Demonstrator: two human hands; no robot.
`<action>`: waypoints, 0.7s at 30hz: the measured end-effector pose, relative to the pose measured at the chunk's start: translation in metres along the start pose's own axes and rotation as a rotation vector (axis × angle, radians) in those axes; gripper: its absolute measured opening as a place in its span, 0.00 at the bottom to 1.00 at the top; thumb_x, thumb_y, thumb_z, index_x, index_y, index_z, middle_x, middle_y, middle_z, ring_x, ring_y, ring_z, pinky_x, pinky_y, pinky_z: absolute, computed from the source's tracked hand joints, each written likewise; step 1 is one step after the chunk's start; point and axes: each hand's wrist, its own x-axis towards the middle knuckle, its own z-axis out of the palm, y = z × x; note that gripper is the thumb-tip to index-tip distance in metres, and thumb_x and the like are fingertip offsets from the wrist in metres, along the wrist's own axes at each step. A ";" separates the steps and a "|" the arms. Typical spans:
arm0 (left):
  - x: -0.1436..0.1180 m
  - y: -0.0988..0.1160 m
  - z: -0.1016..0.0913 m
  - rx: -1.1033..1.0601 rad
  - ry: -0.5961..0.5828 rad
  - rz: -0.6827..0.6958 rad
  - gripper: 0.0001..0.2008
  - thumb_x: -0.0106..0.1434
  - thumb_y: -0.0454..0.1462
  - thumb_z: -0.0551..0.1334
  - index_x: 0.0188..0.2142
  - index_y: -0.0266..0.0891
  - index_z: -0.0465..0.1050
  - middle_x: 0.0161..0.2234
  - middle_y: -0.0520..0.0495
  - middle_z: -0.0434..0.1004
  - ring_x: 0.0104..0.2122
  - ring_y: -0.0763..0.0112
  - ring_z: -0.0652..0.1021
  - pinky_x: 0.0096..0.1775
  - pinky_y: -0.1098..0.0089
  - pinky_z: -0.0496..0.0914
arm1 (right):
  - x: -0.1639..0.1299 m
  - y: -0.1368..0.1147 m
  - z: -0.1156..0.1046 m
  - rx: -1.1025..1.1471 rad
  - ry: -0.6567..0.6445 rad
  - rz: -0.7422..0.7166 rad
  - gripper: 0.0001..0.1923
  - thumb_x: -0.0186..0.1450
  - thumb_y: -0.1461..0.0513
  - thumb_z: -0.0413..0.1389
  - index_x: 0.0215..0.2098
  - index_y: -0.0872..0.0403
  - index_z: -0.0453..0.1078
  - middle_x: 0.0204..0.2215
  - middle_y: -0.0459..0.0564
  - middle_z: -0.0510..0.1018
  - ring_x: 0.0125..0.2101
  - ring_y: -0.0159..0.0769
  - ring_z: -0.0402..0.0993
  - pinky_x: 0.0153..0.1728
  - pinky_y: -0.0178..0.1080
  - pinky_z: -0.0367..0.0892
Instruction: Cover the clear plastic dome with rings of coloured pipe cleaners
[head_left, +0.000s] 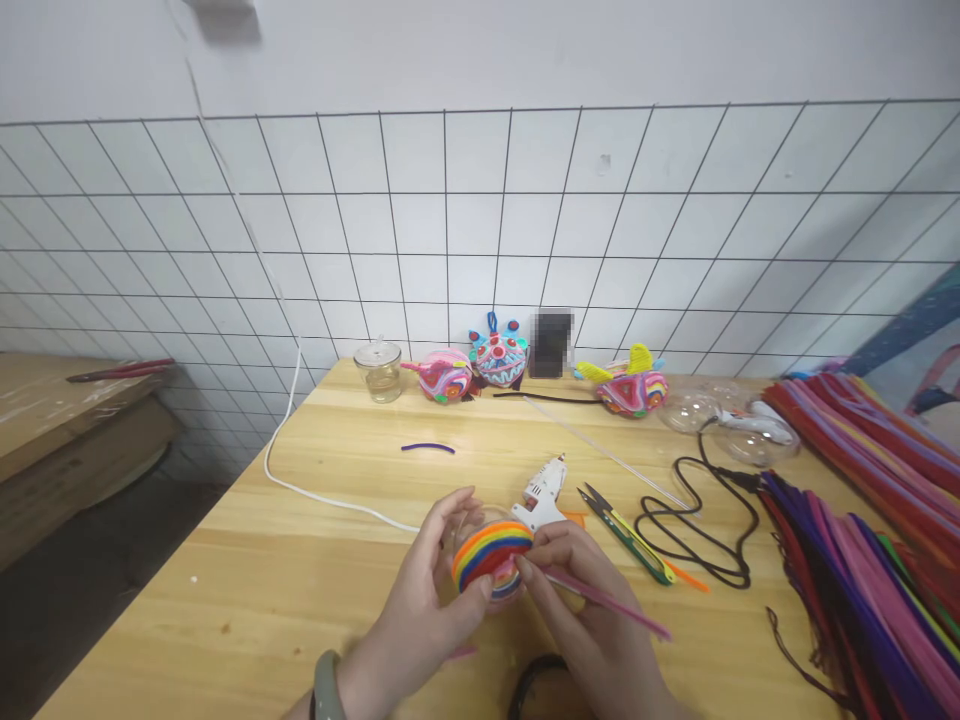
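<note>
your left hand (420, 610) cups the rainbow-wrapped ball (491, 560) low over the wooden table (300, 560), fingers curled round it. your right hand (585, 610) pinches a pink pipe cleaner (607, 598) against the ball, just in front of the glue gun (544, 492).

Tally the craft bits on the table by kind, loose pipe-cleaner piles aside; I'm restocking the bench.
Finished pipe-cleaner figures by the wall: 3
Ball being wrapped, in the left hand: 1
Pink pipe cleaner in the right hand: 1
Glue gun: 1
Snips: 1
Glass jar: 1
Total: 8
</note>
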 end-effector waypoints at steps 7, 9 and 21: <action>0.000 -0.001 0.000 -0.149 -0.022 0.005 0.28 0.60 0.41 0.65 0.58 0.45 0.59 0.54 0.39 0.71 0.56 0.52 0.70 0.57 0.54 0.62 | 0.001 -0.001 -0.001 0.008 -0.006 -0.010 0.07 0.67 0.63 0.55 0.30 0.49 0.71 0.31 0.44 0.75 0.33 0.32 0.75 0.36 0.33 0.69; 0.000 -0.003 0.000 -0.173 -0.028 0.016 0.27 0.61 0.41 0.64 0.58 0.44 0.59 0.54 0.39 0.72 0.56 0.52 0.70 0.57 0.55 0.62 | 0.001 -0.002 -0.001 0.019 -0.009 -0.003 0.07 0.67 0.64 0.55 0.31 0.49 0.71 0.31 0.43 0.75 0.34 0.31 0.74 0.36 0.33 0.68; 0.002 -0.006 0.003 -0.201 -0.025 0.002 0.28 0.58 0.39 0.67 0.57 0.45 0.61 0.51 0.40 0.72 0.52 0.55 0.73 0.53 0.57 0.66 | 0.000 -0.001 0.002 0.047 0.013 -0.001 0.07 0.66 0.66 0.55 0.31 0.49 0.69 0.30 0.43 0.72 0.32 0.32 0.72 0.35 0.34 0.65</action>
